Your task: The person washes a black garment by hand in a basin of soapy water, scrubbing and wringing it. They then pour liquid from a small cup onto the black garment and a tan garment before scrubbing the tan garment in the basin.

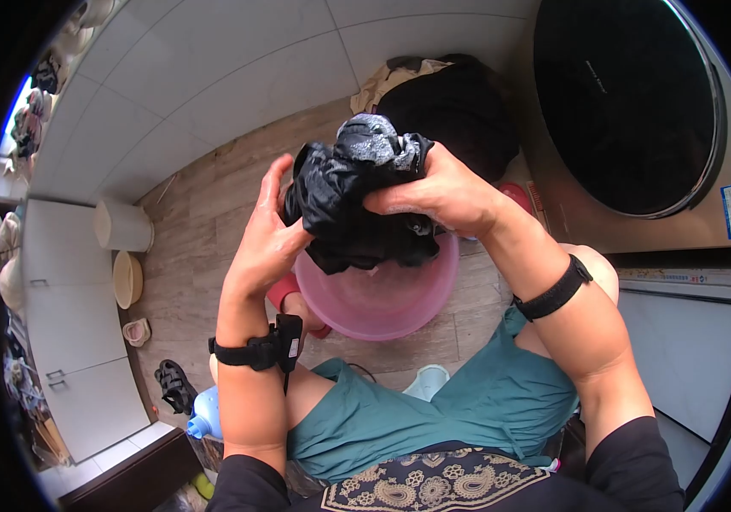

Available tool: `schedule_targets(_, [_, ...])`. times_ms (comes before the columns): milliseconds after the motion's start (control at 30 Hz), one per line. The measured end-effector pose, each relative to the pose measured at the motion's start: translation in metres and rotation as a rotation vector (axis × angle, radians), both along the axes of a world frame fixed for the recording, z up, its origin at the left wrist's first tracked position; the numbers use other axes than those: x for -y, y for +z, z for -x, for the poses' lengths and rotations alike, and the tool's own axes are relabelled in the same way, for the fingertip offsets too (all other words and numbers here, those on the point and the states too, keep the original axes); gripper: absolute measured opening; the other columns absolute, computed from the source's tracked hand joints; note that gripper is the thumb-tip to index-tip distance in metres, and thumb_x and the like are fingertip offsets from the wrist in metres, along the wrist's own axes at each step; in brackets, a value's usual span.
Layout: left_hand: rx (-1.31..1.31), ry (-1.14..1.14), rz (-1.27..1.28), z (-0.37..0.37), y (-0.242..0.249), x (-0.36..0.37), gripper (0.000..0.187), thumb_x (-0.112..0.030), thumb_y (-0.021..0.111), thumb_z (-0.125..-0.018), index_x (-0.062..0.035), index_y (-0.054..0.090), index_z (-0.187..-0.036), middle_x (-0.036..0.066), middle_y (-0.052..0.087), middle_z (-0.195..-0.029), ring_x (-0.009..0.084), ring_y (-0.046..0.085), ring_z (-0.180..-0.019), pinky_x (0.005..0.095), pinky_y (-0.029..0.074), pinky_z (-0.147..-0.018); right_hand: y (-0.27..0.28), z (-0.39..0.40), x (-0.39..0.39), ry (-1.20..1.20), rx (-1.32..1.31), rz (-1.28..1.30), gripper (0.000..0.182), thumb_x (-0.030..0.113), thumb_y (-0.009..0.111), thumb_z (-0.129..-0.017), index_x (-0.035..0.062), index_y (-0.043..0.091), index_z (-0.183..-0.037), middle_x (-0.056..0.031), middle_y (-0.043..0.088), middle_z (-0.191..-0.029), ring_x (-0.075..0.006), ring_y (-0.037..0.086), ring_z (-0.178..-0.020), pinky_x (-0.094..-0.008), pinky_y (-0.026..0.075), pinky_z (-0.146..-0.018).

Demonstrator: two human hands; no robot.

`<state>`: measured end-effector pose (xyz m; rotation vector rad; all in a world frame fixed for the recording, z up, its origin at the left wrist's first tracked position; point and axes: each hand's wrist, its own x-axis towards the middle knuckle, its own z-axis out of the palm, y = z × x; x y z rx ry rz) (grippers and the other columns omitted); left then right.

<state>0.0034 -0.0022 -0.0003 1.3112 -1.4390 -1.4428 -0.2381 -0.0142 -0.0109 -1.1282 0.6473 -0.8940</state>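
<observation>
A bunched wet black garment (pixel 364 200) is held up over a pink basin (pixel 378 311), with white suds on its upper folds. My right hand (pixel 446 192) grips its right side, thumb pressed into the cloth. On the other side, my left hand (pixel 267 230) holds the left edge between thumb and fingers, with one finger stretched upward off the cloth. Some of my left fingers are hidden behind the folds. My hands look wet. Most of the basin's far side is covered by the garment.
A heap of dark clothes (pixel 451 107) lies on the floor by the wall. At right stands a washing machine (pixel 630 102) with a round black door. A white bin (pixel 123 225), a beige basin (pixel 127 280), black sandals (pixel 175 386) and a blue bottle (pixel 206 413) are at left.
</observation>
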Motion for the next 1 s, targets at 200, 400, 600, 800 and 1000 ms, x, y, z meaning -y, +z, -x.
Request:
schedule_targets(200, [-0.191, -0.139, 0.046, 0.020, 0.000, -0.004, 0.115, -0.013, 0.089, -0.066, -0.0093, 0.018, -0.156, 0.012, 0.051, -0.138, 0.0206, 0.051, -0.124, 0.0341, 0.039, -0.109, -0.004, -0.012, -0.003, 0.079, 0.116, -0.149, 0.035, 0.005, 0.075, -0.080, 0.0005, 0.067, -0.115, -0.0048, 0.071, -0.103, -0.0130, 0.065, -0.095, -0.0314, 0.053, -0.088])
schedule_targets(400, [-0.084, -0.064, 0.055, 0.030, -0.010, -0.010, 0.069, -0.012, 0.083, -0.073, -0.0032, 0.051, -0.133, 0.008, 0.060, -0.121, 0.0175, 0.058, -0.110, 0.0309, 0.047, -0.097, -0.008, -0.027, -0.010, -0.077, -0.203, -0.088, 0.048, 0.020, 0.073, -0.085, -0.0017, 0.056, -0.124, -0.0093, 0.066, -0.111, -0.0150, 0.062, -0.101, -0.0307, 0.051, -0.091])
schedule_targets(600, [-0.146, 0.091, 0.008, 0.029, -0.016, -0.010, 0.038, -0.005, 0.078, -0.076, -0.0010, 0.064, -0.111, 0.003, 0.067, -0.100, 0.0126, 0.063, -0.090, 0.0283, 0.051, -0.084, -0.022, -0.034, -0.003, -0.216, -0.310, -0.083, 0.052, 0.029, 0.074, -0.089, -0.0012, 0.054, -0.126, -0.0091, 0.065, -0.111, -0.0137, 0.061, -0.102, -0.0310, 0.050, -0.091])
schedule_targets(800, [-0.755, 0.281, -0.158, 0.011, -0.014, 0.002, 0.026, -0.013, 0.062, -0.093, -0.0022, 0.064, -0.117, 0.008, 0.069, -0.108, 0.0201, 0.068, -0.098, 0.0332, 0.054, -0.090, -0.012, -0.017, 0.000, 0.051, -0.303, -0.013, 0.066, 0.033, 0.077, -0.083, -0.0005, 0.050, -0.133, -0.0113, 0.065, -0.115, -0.0179, 0.060, -0.109, -0.0335, 0.048, -0.098])
schedule_targets(1000, [-1.032, 0.325, -0.238, 0.003, 0.000, 0.011, 0.042, -0.034, 0.041, -0.103, -0.0029, 0.061, -0.121, 0.013, 0.068, -0.118, 0.0293, 0.064, -0.109, 0.0435, 0.049, -0.101, -0.045, -0.019, -0.012, 0.107, -0.914, 0.436, 0.062, 0.028, 0.078, -0.074, 0.0031, 0.059, -0.128, -0.0187, 0.066, -0.121, -0.0328, 0.060, -0.118, -0.0375, 0.048, -0.099])
